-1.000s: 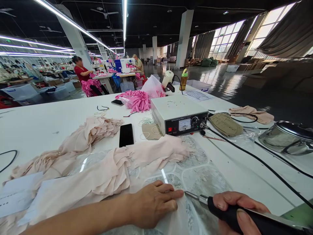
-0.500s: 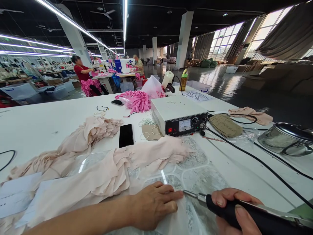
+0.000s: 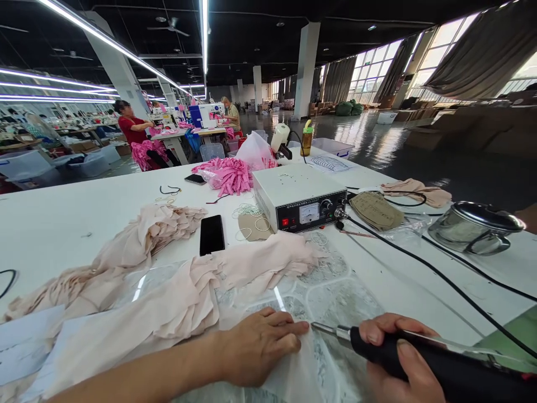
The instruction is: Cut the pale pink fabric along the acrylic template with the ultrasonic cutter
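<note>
My left hand (image 3: 262, 347) presses down on a thin pale pink fabric piece (image 3: 289, 372), index finger stretched out and the other fingers a little bent. The fabric lies on a clear sheet (image 3: 342, 294) over a grey patterned surface. Wrapped in my right hand (image 3: 405, 355) is an ultrasonic cutter (image 3: 373, 348) with a black handle. Its narrow metal tip is just right of my left index fingertip; whether it touches the fabric I cannot tell. Stacks of pale pink fabric (image 3: 268, 254) lie beyond and left of my hands.
A control box (image 3: 300, 182) with a dial and red switch stands ahead, its black cable (image 3: 392, 246) running right. Nearby are a phone (image 3: 212, 234), olive fabric pieces (image 3: 376, 210), a lidded glass pot (image 3: 474, 226) and pink strips (image 3: 235, 176). Two people work at sewing machines beyond.
The view has shifted slightly, so the table things appear a little further left. Both hands keep nearly the same pose, with the cutter tip still beside my left fingertip.
</note>
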A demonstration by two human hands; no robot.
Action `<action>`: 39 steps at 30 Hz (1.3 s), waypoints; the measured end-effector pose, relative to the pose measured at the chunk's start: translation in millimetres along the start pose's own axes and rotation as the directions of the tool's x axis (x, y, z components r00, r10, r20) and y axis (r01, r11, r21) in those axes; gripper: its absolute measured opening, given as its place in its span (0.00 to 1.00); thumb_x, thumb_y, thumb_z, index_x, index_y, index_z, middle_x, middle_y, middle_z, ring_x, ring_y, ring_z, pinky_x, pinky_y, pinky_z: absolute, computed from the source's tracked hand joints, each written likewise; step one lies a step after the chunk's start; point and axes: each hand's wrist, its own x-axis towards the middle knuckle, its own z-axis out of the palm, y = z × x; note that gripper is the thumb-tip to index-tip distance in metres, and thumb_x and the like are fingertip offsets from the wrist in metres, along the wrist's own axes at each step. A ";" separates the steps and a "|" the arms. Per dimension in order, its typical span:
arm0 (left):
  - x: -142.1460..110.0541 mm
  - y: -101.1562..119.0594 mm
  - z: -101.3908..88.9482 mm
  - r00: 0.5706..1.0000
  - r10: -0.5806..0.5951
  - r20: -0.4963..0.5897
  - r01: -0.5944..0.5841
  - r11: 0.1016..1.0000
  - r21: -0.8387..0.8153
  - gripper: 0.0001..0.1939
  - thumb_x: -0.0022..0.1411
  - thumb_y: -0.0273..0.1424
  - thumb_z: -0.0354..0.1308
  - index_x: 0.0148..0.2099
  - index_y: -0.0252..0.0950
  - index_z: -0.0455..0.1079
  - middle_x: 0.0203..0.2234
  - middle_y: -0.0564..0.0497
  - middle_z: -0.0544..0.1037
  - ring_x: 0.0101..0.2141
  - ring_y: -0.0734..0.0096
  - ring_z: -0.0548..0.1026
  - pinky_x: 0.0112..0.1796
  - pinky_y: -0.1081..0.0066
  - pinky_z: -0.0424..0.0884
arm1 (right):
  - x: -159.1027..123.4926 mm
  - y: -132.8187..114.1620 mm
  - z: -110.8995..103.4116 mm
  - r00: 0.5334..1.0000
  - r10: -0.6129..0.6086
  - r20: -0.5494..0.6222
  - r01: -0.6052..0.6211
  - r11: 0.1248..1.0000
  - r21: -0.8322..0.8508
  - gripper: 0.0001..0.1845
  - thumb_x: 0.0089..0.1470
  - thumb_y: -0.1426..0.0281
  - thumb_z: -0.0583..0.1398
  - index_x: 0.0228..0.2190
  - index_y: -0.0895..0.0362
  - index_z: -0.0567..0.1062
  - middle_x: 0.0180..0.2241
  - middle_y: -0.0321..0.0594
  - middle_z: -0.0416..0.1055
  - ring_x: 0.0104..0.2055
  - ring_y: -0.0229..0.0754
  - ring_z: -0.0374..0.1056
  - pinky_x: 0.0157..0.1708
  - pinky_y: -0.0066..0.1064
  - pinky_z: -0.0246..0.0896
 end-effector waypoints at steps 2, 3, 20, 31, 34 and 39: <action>0.7 -0.7 -0.1 0.999 -0.024 -0.029 0.023 0.999 -0.048 0.25 0.56 0.23 0.56 0.55 0.34 0.57 0.61 0.45 0.62 0.55 0.59 0.66 0.50 0.64 0.66 | -1.2 -3.5 -4.5 1.000 0.008 -0.020 -0.008 1.000 0.020 0.06 0.44 0.70 0.61 0.27 0.54 0.67 0.24 0.31 0.62 0.21 0.36 0.62 0.21 0.33 0.64; 1.1 -1.2 0.0 0.998 -0.028 -0.053 0.024 0.997 -0.068 0.26 0.56 0.22 0.55 0.57 0.34 0.56 0.61 0.45 0.63 0.55 0.60 0.66 0.51 0.64 0.66 | -1.7 -4.5 -7.0 1.000 0.011 -0.027 -0.010 0.999 0.030 0.07 0.43 0.70 0.61 0.27 0.54 0.67 0.24 0.31 0.62 0.21 0.36 0.62 0.21 0.33 0.64; 9.3 6.4 0.0 0.978 0.097 -0.184 -0.081 0.992 0.096 0.19 0.66 0.24 0.46 0.59 0.32 0.61 0.55 0.42 0.70 0.49 0.59 0.70 0.45 0.62 0.66 | 0.8 19.0 -8.3 0.997 -0.010 0.074 0.002 0.995 0.098 0.07 0.49 0.68 0.61 0.31 0.55 0.68 0.27 0.33 0.63 0.24 0.36 0.63 0.27 0.33 0.64; 4.6 9.3 -0.9 0.976 0.078 -0.205 -0.074 0.997 0.024 0.24 0.64 0.22 0.47 0.62 0.33 0.56 0.56 0.40 0.69 0.56 0.57 0.66 0.53 0.58 0.61 | 0.3 20.1 -7.4 0.998 -0.027 0.063 0.021 0.996 0.084 0.06 0.49 0.69 0.60 0.31 0.54 0.68 0.27 0.33 0.64 0.24 0.36 0.62 0.27 0.34 0.63; 2.3 9.4 2.1 0.974 0.091 -0.209 -0.085 0.996 0.036 0.23 0.65 0.22 0.47 0.61 0.33 0.57 0.55 0.40 0.70 0.56 0.59 0.66 0.54 0.58 0.61 | -0.6 19.1 -7.3 0.997 -0.034 0.065 0.029 0.997 0.075 0.06 0.50 0.68 0.60 0.31 0.54 0.68 0.27 0.33 0.64 0.24 0.36 0.62 0.27 0.33 0.63; 2.2 10.4 3.1 0.976 0.118 -0.182 -0.110 0.993 0.053 0.21 0.66 0.23 0.48 0.61 0.31 0.58 0.57 0.42 0.69 0.58 0.59 0.65 0.57 0.58 0.60 | -0.3 17.2 -7.5 0.997 -0.033 0.066 0.030 0.999 0.044 0.06 0.50 0.68 0.60 0.31 0.55 0.68 0.26 0.34 0.64 0.24 0.37 0.63 0.28 0.34 0.63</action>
